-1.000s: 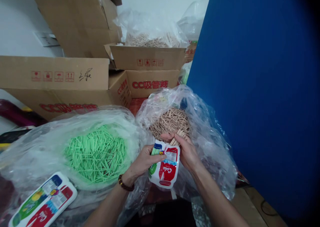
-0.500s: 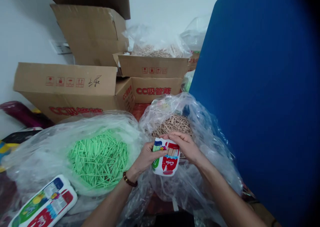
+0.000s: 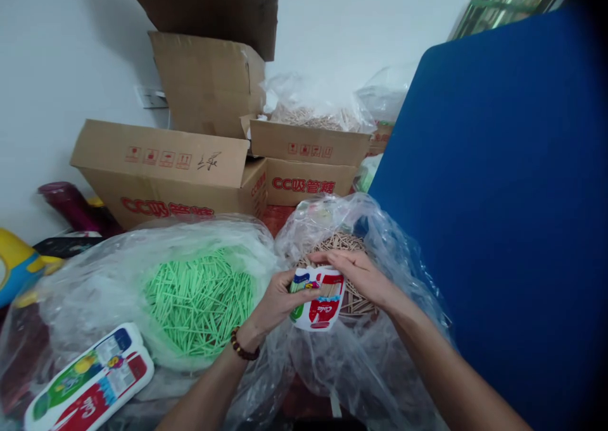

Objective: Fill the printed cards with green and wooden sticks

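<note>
Head view: I'm watching the left hand (image 3: 279,299) gripping the Cola pack (image 3: 325,318) above brown sticks (image 3: 360,303), the right hand (image 3: 360,274) resting flat along its top; slackened grip (I'm worrying) could tip it.

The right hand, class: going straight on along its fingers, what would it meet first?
Probably the clear plastic bag around the brown sticks, on its left side, though depth is unclear.
</note>
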Motion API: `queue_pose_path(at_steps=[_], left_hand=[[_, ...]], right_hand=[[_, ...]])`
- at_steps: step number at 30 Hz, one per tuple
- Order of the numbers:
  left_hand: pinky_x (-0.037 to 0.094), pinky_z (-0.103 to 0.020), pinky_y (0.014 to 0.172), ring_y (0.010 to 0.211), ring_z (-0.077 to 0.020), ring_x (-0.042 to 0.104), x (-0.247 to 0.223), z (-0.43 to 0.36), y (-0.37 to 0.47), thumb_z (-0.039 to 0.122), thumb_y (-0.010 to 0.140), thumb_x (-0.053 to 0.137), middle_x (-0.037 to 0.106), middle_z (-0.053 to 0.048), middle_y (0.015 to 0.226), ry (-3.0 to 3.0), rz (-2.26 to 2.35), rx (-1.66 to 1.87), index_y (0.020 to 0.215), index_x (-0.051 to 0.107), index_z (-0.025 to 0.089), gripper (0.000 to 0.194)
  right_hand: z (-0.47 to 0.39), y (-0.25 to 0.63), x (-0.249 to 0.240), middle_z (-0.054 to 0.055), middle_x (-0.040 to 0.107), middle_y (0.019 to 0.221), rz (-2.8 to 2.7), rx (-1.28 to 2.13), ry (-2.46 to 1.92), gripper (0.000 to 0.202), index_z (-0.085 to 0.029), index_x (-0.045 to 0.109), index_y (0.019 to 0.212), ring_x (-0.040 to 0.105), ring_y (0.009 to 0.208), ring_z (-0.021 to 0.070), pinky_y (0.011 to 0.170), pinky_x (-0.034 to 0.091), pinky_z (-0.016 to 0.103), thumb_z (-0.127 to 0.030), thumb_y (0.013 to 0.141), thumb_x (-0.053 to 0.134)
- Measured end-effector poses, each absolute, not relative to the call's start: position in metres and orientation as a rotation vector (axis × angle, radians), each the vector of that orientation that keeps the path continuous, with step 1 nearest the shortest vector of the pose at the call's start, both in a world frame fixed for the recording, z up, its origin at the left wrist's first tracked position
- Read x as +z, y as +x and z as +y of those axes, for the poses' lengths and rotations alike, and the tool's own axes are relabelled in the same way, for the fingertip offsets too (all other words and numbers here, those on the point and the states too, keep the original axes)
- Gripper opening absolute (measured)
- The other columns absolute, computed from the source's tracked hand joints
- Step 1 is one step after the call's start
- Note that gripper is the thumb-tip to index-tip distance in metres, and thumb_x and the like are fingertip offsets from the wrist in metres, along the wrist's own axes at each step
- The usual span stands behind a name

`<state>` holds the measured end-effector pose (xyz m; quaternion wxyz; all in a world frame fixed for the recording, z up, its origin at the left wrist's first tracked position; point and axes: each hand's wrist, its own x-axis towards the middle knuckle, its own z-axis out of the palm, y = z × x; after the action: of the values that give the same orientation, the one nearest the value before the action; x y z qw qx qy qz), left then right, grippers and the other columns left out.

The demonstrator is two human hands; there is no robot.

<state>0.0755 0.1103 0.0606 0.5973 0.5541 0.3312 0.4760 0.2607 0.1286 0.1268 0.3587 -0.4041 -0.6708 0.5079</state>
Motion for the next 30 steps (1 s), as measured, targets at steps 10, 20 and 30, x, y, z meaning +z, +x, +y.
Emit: queue_pose_path(at_steps=[10, 20, 30], left_hand=[[0.050, -0.022, 0.065, 0.067, -0.0140, 0.063, 0.060, 0.111, 0.062, 0.029, 0.068, 0.077, 0.072, -0.003, 0.079, 1.150, 0.805, 1.172, 0.085, 0.070, 0.012, 0.024], [0.050, -0.022, 0.066, 0.067, -0.0129, 0.063, 0.046, 0.117, 0.061, 0.027, 0.068, 0.077, 0.072, -0.002, 0.078, 1.129, 0.828, 1.205, 0.083, 0.071, 0.012, 0.022], [0.051, -0.023, 0.066, 0.068, -0.0129, 0.063, 0.057, 0.102, 0.045, 0.024, 0.067, 0.079, 0.072, -0.002, 0.083, 1.008, 0.818, 1.192, 0.091, 0.065, 0.014, 0.030]], right_hand=[[0.147, 0.275, 0.122, 0.008, 0.073, 0.101, -1.386, 1.040, -0.935, 0.041, -0.022, 0.071, 0.094, 0.066, 0.098, 0.0247, 0.097, 0.044, 0.045, -0.055, 0.087, 0.047], [0.124, 0.269, 0.036, 0.005, 0.070, 0.108, -1.402, 1.404, -0.935, 0.036, -0.023, 0.065, 0.107, 0.065, 0.097, 0.0218, 0.090, 0.048, 0.038, -0.040, 0.075, 0.069], [0.104, 0.224, 0.060, 0.002, 0.075, 0.079, -1.115, 1.587, -0.962, 0.033, -0.017, 0.070, 0.085, 0.067, 0.065, 0.0170, 0.067, 0.052, 0.030, -0.027, 0.056, 0.083]])
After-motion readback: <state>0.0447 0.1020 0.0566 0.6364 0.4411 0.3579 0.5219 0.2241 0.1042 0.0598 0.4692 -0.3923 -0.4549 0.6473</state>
